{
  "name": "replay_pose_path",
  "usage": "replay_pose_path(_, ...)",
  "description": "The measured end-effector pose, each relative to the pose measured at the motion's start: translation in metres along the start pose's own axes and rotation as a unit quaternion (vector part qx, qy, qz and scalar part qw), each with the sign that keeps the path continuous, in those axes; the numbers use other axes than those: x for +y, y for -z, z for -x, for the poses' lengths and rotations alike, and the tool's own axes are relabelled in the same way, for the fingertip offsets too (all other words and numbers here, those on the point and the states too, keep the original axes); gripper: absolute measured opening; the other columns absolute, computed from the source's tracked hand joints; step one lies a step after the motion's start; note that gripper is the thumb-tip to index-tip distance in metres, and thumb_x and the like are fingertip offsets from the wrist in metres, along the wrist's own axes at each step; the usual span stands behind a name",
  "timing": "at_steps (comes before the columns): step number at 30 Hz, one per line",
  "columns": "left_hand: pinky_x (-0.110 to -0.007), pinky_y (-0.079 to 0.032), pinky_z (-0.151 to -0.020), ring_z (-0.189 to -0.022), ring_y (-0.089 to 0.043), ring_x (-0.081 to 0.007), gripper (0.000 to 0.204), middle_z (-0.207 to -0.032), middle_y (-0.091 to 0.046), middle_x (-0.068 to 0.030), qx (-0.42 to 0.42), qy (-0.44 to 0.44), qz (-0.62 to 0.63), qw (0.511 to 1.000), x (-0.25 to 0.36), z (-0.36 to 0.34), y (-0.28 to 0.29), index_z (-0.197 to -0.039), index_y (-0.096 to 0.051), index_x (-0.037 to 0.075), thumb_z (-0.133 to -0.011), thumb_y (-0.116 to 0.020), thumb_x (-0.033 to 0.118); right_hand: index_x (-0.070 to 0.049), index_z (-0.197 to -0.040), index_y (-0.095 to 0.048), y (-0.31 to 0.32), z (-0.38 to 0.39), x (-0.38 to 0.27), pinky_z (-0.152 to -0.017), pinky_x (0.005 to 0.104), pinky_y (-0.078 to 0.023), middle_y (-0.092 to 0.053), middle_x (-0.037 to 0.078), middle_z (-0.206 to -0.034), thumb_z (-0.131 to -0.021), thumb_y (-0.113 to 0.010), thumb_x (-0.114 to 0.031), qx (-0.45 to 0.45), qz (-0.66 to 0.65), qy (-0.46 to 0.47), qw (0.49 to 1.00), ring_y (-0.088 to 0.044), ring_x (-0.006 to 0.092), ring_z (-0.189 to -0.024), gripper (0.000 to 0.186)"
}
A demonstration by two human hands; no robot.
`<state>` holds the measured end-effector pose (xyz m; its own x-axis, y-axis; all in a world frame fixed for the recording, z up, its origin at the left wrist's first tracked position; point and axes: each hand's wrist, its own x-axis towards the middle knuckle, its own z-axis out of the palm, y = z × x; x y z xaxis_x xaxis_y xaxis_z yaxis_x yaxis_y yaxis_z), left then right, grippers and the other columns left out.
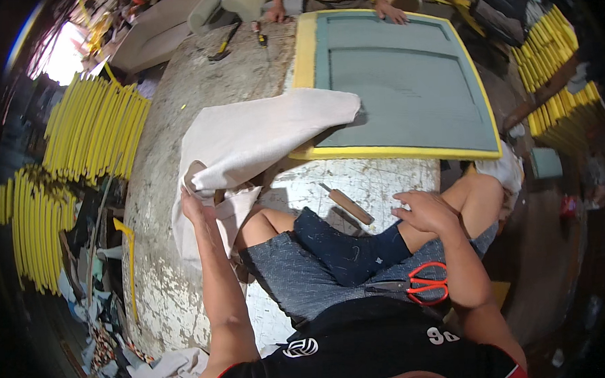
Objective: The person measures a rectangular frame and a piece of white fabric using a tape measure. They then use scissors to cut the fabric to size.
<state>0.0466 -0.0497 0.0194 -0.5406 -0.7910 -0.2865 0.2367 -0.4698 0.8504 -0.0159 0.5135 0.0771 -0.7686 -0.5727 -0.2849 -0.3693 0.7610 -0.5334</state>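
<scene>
My left hand (198,205) grips a pale, off-white piece of cloth (258,126); folds hide part of the fingers. The cloth hangs down over the table edge of my lap and its far tip lies over the corner of a grey-green foam panel (406,81) with a yellow border. My right hand (427,211) is empty, fingers apart, beside my bent knee. Left of it, a wooden-handled tool (349,206) with a short metal tip lies on the worn tabletop (282,183). Red-handled scissors (427,284) rest on my lap, blades pointing left.
Across the table stands another person, one hand (276,14) on the tabletop, the other (390,13) on the panel's far edge. A hammer (224,44) and a screwdriver-like tool (260,35) lie at the far side. Stacked yellow-edged pieces (94,128) fill the left; more (548,46) stand right.
</scene>
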Motion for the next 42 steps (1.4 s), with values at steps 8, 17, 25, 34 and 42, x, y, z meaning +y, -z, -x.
replay_pose_path(8,-0.036,-0.054,-0.086,-0.107,-0.061,-0.0265,0.042,-0.124,-0.058,-0.0139,0.089,-0.423,-0.085,0.898,0.119,0.033,-0.038,-0.136,-0.050,0.000,-0.107,-0.036,0.027,0.000,-0.122,-0.063,0.008,-0.007,0.012,-0.094,0.0451,-0.047,-0.064,0.025,-0.117,-0.092,-0.062,-0.035,-0.062,-0.014,-0.021,0.998,-0.060,0.0407,-0.109,0.047)
replay_pose_path(17,-0.040,-0.044,-0.101,-0.122,-0.057,-0.0364,0.046,-0.134,-0.057,-0.0235,-0.033,-0.222,-0.521,0.823,0.062,0.033,-0.049,-0.140,-0.052,0.010,-0.102,-0.048,0.034,0.002,-0.124,-0.061,0.096,-0.040,0.028,-0.087,0.0384,-0.052,-0.068,0.025,-0.110,-0.089,-0.067,-0.027,-0.012,-0.028,-0.109,0.994,-0.067,0.0335,-0.098,0.047)
replay_pose_path(25,-0.047,-0.044,-0.099,-0.114,-0.057,-0.0423,0.045,-0.121,-0.062,-0.0237,-0.193,-0.315,-0.715,0.593,-0.069,0.051,-0.042,-0.127,-0.059,0.006,-0.086,-0.066,0.023,0.004,-0.121,-0.062,0.053,-0.057,0.154,-0.084,0.0381,-0.053,-0.069,0.023,-0.108,-0.088,-0.068,-0.029,0.059,-0.018,-0.162,0.985,-0.069,0.0319,-0.094,0.047)
replay_pose_path(34,-0.034,-0.040,-0.105,-0.119,-0.057,-0.0201,0.032,-0.123,-0.064,-0.0155,-0.249,-0.261,-0.312,0.879,0.000,0.142,-0.135,-0.124,-0.060,-0.005,-0.096,-0.062,0.010,0.001,-0.117,-0.066,0.058,-0.063,0.146,-0.084,0.0406,-0.052,-0.069,0.023,-0.105,-0.089,-0.066,-0.036,0.032,-0.036,-0.133,0.990,-0.067,0.0345,-0.096,0.046)
replay_pose_path(42,-0.051,-0.036,-0.113,-0.129,-0.051,-0.0394,0.050,-0.135,-0.055,-0.0252,-0.452,-0.664,0.073,0.590,0.179,0.277,-0.241,-0.137,-0.044,-0.007,-0.096,-0.059,0.017,0.003,-0.118,-0.066,0.053,-0.064,0.143,-0.085,0.0351,-0.053,-0.071,0.020,-0.105,-0.090,-0.068,-0.035,0.022,-0.048,-0.143,0.988,-0.069,0.0276,-0.095,0.047)
